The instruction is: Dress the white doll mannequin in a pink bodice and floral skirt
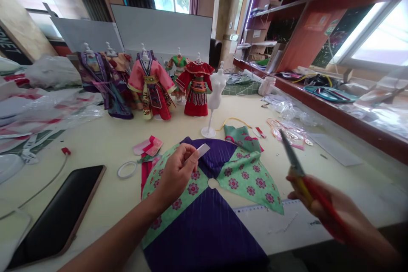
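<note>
My left hand (pixel 182 169) pinches a short strip of whitish, see-through tape (pixel 204 150) above the cloth. In my right hand (pixel 331 208), off to the right, is a pair of scissors (pixel 295 159) with red and yellow handles; the blades point up and away, slightly blurred. Below my left hand lies a round cloth piece (pixel 204 225) of dark purple and green flowered panels, with a small hole at its middle. One green flowered panel (pixel 247 176) is folded and rumpled on the right. A roll of tape (pixel 126 170) rests left of the cloth.
Several dressed miniature mannequins (pixel 151 89) and one bare white mannequin (pixel 217 93) stand behind the cloth. A phone (pixel 57 212) lies front left. Pink scraps (pixel 149 146), a ruler (pixel 255 209), plastic bags (pixel 288 131) and a white card (pixel 334 148) are also on the table.
</note>
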### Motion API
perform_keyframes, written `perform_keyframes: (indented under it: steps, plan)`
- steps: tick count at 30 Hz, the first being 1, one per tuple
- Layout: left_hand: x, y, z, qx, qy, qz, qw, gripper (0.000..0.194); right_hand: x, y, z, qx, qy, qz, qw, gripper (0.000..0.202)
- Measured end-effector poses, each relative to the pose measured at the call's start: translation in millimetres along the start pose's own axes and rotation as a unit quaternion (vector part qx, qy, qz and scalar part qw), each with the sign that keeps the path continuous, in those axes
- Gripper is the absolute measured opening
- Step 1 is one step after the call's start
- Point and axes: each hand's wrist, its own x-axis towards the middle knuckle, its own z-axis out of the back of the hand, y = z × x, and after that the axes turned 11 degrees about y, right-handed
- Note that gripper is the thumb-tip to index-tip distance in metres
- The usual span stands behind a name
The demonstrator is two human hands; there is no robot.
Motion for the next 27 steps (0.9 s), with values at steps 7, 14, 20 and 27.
perform_keyframes:
  steps: [7,14,20,27]
  plan:
    - [-4,-8,3.3,-0.039,0.0,-0.016,0.999,0.018,10,58,-25,0.02,0.305,0.028,0.952,0.033]
    - [-3,-10,6.8,-0.076,-0.005,-0.015,0.997,0.022,20,79,-36,-0.117,0.272,0.042,0.954,0.036]
    - [-4,-7,6.3,-0.096,-0.002,-0.016,0.995,0.023,25,76,-45,-0.15,0.256,0.058,0.953,0.04]
    - [-3,-4,5.2,-0.098,0.011,-0.021,0.995,0.023,28,85,-49,-0.135,0.266,0.058,0.953,0.044]
